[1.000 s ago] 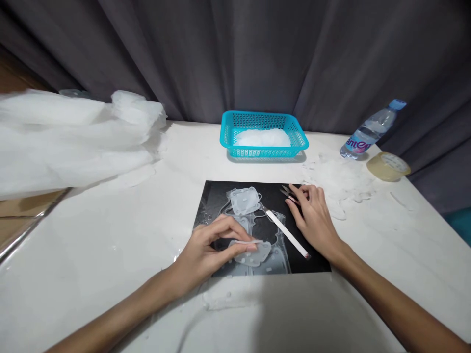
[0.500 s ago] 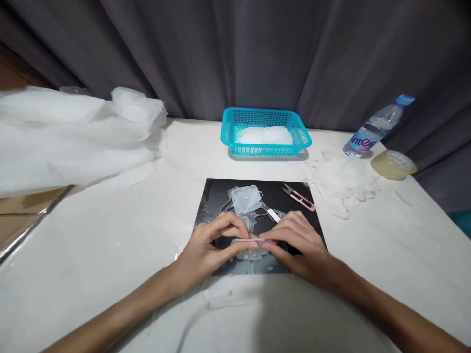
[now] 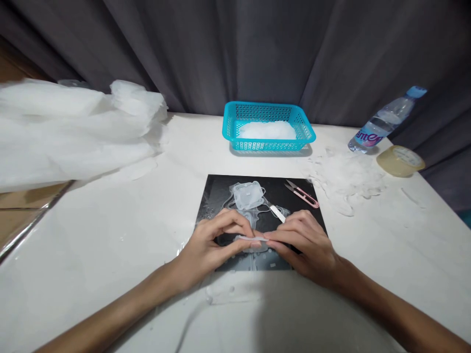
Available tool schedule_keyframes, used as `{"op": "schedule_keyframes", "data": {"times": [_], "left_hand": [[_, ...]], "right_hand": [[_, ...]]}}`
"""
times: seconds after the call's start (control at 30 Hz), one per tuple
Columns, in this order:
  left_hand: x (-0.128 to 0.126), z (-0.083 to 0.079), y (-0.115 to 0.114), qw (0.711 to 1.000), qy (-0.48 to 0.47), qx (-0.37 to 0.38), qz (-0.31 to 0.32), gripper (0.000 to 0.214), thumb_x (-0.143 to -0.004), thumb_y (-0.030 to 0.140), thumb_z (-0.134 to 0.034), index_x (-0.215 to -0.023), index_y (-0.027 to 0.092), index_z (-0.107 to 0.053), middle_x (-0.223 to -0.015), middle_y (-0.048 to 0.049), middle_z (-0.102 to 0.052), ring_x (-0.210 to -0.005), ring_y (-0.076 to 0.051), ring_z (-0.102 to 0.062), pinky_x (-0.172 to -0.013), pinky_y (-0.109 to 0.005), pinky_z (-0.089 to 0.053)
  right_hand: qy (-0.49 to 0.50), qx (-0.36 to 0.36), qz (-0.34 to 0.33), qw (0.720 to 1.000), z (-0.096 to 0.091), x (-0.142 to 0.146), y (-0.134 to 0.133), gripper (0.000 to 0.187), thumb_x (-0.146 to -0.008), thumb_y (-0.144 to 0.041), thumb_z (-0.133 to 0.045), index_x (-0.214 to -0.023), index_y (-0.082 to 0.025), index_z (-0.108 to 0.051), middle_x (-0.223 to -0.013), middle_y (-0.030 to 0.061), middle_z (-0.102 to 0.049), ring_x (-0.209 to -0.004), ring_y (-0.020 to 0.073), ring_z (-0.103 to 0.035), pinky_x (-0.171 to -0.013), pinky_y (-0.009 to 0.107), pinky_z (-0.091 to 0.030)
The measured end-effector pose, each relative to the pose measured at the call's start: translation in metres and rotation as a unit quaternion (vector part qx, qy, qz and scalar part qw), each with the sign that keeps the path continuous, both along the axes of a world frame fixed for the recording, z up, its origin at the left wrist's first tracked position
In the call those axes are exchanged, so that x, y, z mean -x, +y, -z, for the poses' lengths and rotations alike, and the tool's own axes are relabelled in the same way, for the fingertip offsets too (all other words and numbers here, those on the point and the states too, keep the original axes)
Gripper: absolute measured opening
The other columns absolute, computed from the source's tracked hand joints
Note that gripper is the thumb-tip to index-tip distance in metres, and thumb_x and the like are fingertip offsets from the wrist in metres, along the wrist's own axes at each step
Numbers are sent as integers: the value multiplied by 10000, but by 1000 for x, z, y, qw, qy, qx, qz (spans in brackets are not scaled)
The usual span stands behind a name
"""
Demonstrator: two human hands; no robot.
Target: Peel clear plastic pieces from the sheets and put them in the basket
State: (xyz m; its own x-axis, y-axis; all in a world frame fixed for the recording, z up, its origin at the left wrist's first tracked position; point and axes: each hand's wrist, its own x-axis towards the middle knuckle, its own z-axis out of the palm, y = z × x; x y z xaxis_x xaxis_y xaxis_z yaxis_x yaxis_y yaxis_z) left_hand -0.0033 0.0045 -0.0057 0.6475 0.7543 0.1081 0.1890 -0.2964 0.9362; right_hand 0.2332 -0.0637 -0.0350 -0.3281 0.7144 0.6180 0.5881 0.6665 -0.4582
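Note:
Both hands meet over a black mat (image 3: 221, 189) in front of me. My left hand (image 3: 211, 247) pinches one end of a small translucent white piece (image 3: 252, 239), and my right hand (image 3: 305, 245) pinches its other end. The piece is held just above more translucent cut shapes on the mat, the largest a squarish piece (image 3: 249, 195) toward the back. A white pen-like tool (image 3: 276, 213) lies partly under my right hand. Small pink scissors (image 3: 302, 192) rest at the mat's back right corner.
A turquoise basket (image 3: 268, 142) holding white pieces stands behind the mat. White scraps (image 3: 346, 179) lie to the right, with a water bottle (image 3: 386, 120) and a tape roll (image 3: 400, 161) beyond. A heap of white sheet material (image 3: 73, 132) covers the left.
My right hand left the scissors at the mat's back right and came to the small piece, pinching its right end. The left hand kept its pinch.

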Motion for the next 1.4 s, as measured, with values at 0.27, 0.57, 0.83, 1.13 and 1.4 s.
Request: {"op": "schedule_keyframes", "data": {"times": [0.27, 0.57, 0.83, 1.13, 1.4], "left_hand": [[0, 3, 1, 998, -36, -53, 28, 117, -923, 196, -783, -882, 205, -674, -1001, -24, -832, -896, -177, -733, -888, -341, -495], [2, -1, 3, 962, -57, -254, 85, 140, -1009, 99, -625, -1006, 231, -672, -1136, -58, -821, -946, -207, -753, -905, -418, -474], [3, -2, -1, 962, -58, -258, 75, 164, -983, 69, -653, -1021, 229, -652, -1134, -37, -821, -921, -185, -751, -913, -395, -466], [0, 1, -6, 987, -44, -153, -12, 197, -907, 114, -785, -1022, 234, -680, -978, 9, -818, -908, -162, -694, -833, -309, -498], [-2, -1, -3, 979, -54, -196, -14, 231, -882, 126, -813, -1069, 248, -752, -951, 22, -816, -839, -161, -663, -807, -329, -490]], "right_hand": [[-99, -171, 14, 980, 1, -7, -2, 264, -940, -95, -667, -1198, -114, -720, -951, 70, -708, -888, 192, -618, -807, 354, -543], [-140, -238, 0, 961, -13, -7, 1, 213, -968, -55, -556, -1059, -76, -747, -935, 110, -695, -849, 196, -594, -734, 350, -538], [-77, -67, -1, 995, -6, -3, 7, 97, -999, -143, -568, -1054, -147, -648, -889, 62, -715, -827, 190, -624, -755, 346, -502], [-33, -2, -12, 999, -5, -2, 6, 54, -1001, -159, -627, -1051, -161, -648, -898, 51, -730, -836, 187, -616, -763, 346, -448], [-27, -6, -15, 999, -4, -3, 5, 86, -986, -150, -654, -1071, -163, -645, -911, 56, -738, -850, 195, -628, -770, 351, -459]]}}
